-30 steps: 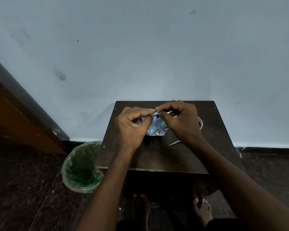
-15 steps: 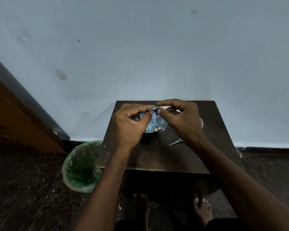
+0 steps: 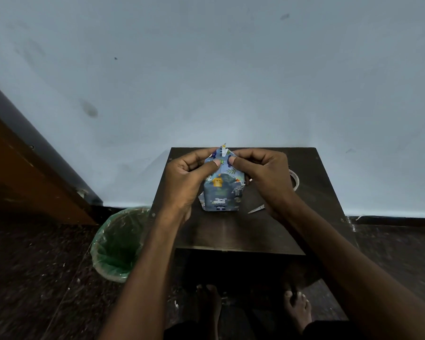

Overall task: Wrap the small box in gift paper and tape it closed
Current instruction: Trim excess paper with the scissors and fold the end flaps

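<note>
- Box point(image 3: 221, 190) in blue gift paper printed with small animals stands upright near the middle of the dark table point(image 3: 233, 231), a little toward the far edge; its lower end looks set on the tabletop, though I cannot tell for sure.
- Paper at the top of the box is gathered into a peak, and a small pale strip point(image 3: 223, 151) sticks up from that peak; I cannot tell what it is.
- Left hand point(image 3: 184, 182) grips the upper left side of the box, fingers curled behind the peak and thumb pressed on the front of the paper.
- Right hand point(image 3: 265, 177) grips the upper right side the same way, thumb on the front just beside the left thumb, fingers curled over the top fold.
- Scissors point(image 3: 256, 209) lie on the table near the right wrist; only the blade tip shows.
- Roll of tape point(image 3: 295, 179) lies by the right edge of the table, partly hidden behind the right hand.
- Green-lined bin point(image 3: 115, 244) stands on the floor just beside the table's left edge.
- Two bare feet point(image 3: 297, 307) show under the near edge of the table.
</note>
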The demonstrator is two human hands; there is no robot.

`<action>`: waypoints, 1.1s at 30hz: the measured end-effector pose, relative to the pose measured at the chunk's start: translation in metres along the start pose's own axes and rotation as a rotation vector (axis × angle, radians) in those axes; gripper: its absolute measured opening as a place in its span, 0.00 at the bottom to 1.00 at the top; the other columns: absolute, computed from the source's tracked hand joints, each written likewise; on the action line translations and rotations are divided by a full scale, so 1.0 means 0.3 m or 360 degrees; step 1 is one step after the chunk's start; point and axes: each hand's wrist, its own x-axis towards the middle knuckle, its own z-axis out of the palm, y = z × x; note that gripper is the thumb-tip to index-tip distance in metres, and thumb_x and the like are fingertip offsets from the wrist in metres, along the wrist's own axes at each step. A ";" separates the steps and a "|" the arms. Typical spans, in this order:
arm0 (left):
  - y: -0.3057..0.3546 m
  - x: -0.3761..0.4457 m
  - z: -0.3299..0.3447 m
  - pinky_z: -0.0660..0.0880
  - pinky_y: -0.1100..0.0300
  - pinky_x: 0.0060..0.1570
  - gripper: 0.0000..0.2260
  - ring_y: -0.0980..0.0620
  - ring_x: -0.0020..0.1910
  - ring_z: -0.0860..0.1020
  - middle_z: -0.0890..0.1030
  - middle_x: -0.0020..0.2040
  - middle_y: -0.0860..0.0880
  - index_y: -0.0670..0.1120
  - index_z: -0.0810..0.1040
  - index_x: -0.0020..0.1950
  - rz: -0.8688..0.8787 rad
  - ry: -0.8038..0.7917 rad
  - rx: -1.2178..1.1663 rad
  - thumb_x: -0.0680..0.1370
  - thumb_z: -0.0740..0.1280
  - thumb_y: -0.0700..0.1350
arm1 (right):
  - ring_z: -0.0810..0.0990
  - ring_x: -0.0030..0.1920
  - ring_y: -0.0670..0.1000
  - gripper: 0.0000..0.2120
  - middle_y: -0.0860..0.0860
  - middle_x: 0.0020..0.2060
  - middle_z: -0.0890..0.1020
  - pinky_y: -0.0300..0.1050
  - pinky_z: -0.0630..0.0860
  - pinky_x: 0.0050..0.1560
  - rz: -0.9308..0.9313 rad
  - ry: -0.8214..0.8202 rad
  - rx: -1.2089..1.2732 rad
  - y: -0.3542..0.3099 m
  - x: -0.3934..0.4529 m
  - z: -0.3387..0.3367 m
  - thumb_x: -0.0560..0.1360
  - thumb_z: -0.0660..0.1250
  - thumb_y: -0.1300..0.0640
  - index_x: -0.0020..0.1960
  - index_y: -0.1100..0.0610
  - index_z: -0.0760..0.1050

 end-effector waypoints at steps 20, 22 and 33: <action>-0.021 -0.029 -0.030 0.80 0.48 0.61 0.16 0.42 0.59 0.85 0.88 0.56 0.44 0.39 0.87 0.57 0.0279 -0.0296 0.0407 0.84 0.62 0.46 | 0.81 0.51 0.62 0.14 0.63 0.46 0.88 0.56 0.73 0.55 0.0196 -0.0063 0.0073 0.038 0.029 -0.037 0.71 0.64 0.70 0.45 0.62 0.88; -0.018 -0.030 -0.054 0.79 0.51 0.61 0.20 0.41 0.61 0.83 0.86 0.60 0.44 0.40 0.84 0.62 0.0275 -0.0455 0.0471 0.83 0.64 0.54 | 0.79 0.51 0.63 0.14 0.65 0.48 0.87 0.57 0.73 0.56 0.0199 -0.0081 0.0063 0.044 0.035 -0.048 0.69 0.64 0.66 0.45 0.62 0.88; -0.030 -0.037 -0.040 0.83 0.56 0.56 0.21 0.51 0.55 0.86 0.88 0.56 0.51 0.45 0.84 0.63 0.0457 -0.0252 0.0756 0.71 0.84 0.41 | 0.85 0.61 0.57 0.14 0.57 0.56 0.87 0.51 0.79 0.60 -0.0038 -0.0344 -0.0081 0.012 0.023 -0.081 0.79 0.68 0.57 0.59 0.64 0.85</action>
